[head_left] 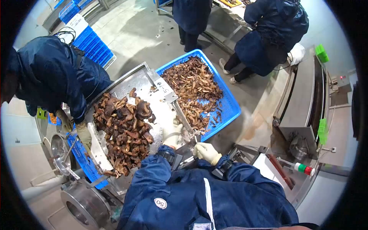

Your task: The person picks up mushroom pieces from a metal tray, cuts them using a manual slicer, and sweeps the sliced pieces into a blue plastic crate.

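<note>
My left hand (pixel 172 134), in a pale glove, rests over the right part of the metal tray (pixel 132 81); its fingers blend into the bright surface. My right hand (pixel 207 152), also gloved, is closed around something I cannot make out at the tray's near right corner, close to a metal blade-like edge (pixel 187 150). A heap of brown mushroom-like pieces (pixel 124 130) lies on the tray, left of my left hand. Beyond my hands, a blue basket (pixel 232 111) holds brown sliced strips (pixel 193 90).
A co-worker (pixel 53 73) leans in from the left, gloved hands near a blue basket (pixel 81 159). Two more people (pixel 191 17) (pixel 272 34) stand beyond, by a table. Stacked blue crates (pixel 94 46) are at the upper left; a metal drum (pixel 86 203) is lower left.
</note>
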The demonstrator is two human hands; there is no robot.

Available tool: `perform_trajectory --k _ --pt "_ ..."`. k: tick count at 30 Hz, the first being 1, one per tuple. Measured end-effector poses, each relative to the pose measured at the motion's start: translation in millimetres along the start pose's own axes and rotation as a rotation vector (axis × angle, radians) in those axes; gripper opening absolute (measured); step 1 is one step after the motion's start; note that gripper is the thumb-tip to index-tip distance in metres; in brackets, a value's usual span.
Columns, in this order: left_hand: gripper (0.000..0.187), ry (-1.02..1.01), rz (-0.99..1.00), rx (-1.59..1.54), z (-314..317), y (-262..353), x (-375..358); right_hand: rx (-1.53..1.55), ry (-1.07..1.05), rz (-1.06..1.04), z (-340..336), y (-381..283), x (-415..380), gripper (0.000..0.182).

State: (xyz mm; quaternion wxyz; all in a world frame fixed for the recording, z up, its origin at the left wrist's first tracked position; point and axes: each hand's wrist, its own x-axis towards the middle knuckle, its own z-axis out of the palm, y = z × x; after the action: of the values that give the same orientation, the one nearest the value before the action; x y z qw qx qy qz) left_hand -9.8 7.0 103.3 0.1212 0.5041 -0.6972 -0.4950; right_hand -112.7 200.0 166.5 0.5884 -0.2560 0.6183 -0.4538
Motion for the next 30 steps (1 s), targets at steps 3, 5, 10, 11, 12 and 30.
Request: perform_trajectory --k 3,5,10,11,12,30 --pt "0.027 -0.015 -0.067 -0.097 -7 15 -5 0.08 0.016 -0.016 10 -55 -9 0.041" --pt "0.024 0.015 -0.132 -0.306 0 9 -5 0.144 0.037 -0.028 16 -81 -8 0.044" --pt "0.03 0.003 -0.031 -0.147 -1 0 -4 0.046 -0.026 -0.012 0 -2 1 0.043" --pt "0.031 -0.037 -0.088 -0.167 -9 19 -8 0.006 -0.037 -0.013 -3 9 2 0.042" --pt "0.03 -0.044 -0.129 -0.27 -7 14 -15 -0.037 -0.045 -0.023 -6 16 5 0.041" --pt "0.019 0.058 0.185 -0.338 26 11 23 -0.189 -0.051 -0.012 -9 17 6 0.046"
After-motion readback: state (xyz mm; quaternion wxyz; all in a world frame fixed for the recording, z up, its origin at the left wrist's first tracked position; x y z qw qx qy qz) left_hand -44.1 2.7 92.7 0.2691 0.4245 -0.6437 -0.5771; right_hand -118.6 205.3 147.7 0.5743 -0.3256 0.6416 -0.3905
